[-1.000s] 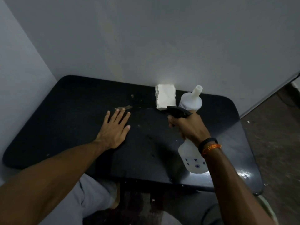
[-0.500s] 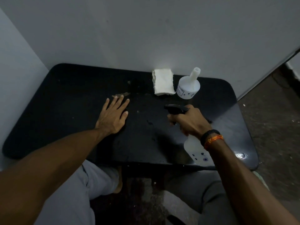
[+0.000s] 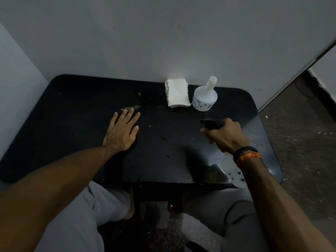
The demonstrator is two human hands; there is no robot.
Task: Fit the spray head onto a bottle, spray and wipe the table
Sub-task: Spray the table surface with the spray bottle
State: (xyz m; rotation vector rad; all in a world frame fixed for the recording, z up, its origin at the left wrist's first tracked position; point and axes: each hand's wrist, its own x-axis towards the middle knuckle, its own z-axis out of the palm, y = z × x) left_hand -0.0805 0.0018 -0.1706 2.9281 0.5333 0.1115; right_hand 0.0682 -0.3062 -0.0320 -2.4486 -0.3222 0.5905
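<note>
My right hand (image 3: pixel 226 136) grips a white spray bottle (image 3: pixel 233 172) fitted with a black spray head (image 3: pixel 211 123), held over the right part of the black table (image 3: pixel 72 124), nozzle pointing left. Most of the bottle is hidden under my wrist. My left hand (image 3: pixel 121 132) lies flat on the table's middle, fingers spread, holding nothing. A folded white cloth (image 3: pixel 177 95) lies at the table's far edge by the wall. A second white bottle (image 3: pixel 205 97) without a spray head stands just right of the cloth.
The table stands in a corner, with grey walls behind and to the left. Small droplets and specks dot the tabletop. A brownish smear (image 3: pixel 131 107) lies just beyond my left fingertips. My knees are under the near edge. Bare floor (image 3: pixel 300 142) lies to the right.
My right hand has drawn the spray bottle back toward me and to the right, away from the cloth and second bottle. My left hand stays flat in place.
</note>
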